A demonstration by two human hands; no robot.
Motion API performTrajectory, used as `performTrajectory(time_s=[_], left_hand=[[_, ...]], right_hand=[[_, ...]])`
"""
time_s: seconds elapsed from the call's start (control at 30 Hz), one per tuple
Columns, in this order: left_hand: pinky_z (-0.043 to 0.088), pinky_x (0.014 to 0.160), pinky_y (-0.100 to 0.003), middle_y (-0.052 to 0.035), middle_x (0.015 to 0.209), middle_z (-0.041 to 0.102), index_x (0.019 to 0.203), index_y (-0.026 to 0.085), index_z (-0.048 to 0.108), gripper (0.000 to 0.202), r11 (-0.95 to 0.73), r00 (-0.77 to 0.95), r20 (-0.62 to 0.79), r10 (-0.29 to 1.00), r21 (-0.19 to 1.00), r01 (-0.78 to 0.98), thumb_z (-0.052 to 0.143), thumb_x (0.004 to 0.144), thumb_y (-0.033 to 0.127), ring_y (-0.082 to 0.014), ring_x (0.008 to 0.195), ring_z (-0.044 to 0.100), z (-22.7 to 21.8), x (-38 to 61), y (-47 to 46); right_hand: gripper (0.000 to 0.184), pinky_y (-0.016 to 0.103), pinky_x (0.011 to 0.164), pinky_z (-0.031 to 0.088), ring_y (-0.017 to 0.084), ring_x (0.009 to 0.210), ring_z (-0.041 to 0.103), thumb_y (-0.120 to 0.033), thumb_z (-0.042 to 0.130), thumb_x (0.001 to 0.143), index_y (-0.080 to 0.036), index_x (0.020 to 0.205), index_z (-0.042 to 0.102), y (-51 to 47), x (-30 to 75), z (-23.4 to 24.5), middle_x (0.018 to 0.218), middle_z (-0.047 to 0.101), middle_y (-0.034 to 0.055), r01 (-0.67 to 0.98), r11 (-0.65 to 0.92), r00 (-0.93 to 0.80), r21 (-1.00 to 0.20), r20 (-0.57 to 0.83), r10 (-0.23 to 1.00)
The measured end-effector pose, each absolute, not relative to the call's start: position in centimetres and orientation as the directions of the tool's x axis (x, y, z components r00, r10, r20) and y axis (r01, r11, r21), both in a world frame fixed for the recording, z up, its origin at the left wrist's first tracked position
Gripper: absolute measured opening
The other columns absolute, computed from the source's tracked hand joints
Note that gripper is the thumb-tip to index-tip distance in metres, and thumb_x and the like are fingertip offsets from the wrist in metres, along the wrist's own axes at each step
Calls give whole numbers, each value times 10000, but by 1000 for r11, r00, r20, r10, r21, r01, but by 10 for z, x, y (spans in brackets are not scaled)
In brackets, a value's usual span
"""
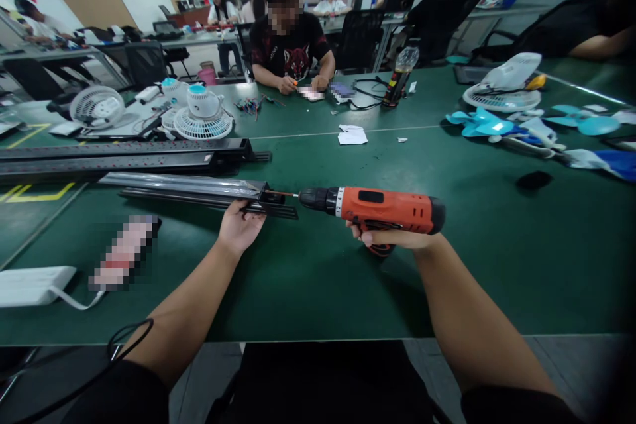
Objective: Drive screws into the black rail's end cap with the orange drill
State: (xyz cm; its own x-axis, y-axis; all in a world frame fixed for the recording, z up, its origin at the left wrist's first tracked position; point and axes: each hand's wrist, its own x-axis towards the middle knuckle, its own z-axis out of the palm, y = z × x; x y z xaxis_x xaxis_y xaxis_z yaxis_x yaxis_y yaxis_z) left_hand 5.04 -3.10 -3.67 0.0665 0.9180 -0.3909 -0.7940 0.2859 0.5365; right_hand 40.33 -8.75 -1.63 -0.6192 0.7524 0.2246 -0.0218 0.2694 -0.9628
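Note:
My right hand is wrapped round the grip of an orange and black cordless drill, which lies level and points left. From its chuck a thin bit reaches to the open end of a long black metal profile; whether it touches anything inside, I cannot tell. My left hand holds that profile from below near its right end, fingers partly hidden behind it. A thinner dark strip runs along the profile's underside.
More long black profiles lie behind at the left. A phone and a white power bank are at the near left. White fan parts, a bottle and blue fan blades stand farther off. A person sits opposite.

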Motion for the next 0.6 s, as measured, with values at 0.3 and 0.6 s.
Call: performTrajectory(time_s=[0.3, 0.6], left_hand=[[470, 519, -219, 78, 500, 374, 740, 188, 546, 205, 291, 88, -375, 923, 527, -799, 532, 909, 72, -70, 391, 389, -39, 49, -30], [457, 507, -211, 76, 502, 379, 715, 194, 521, 229, 283, 76, -374, 924, 538, -794, 537, 910, 74, -62, 388, 374, -40, 49, -29]], right_hand=[[255, 293, 710, 677, 146, 772, 734, -310, 817, 960, -182, 1169, 746, -88, 403, -19, 917, 754, 28, -43, 199, -602, -979, 184, 777], [278, 276, 719, 666, 162, 852, 727, -320, 850, 918, -197, 1146, 750, -91, 400, -15, 1001, 745, 42, -31, 188, -557, -982, 173, 812]])
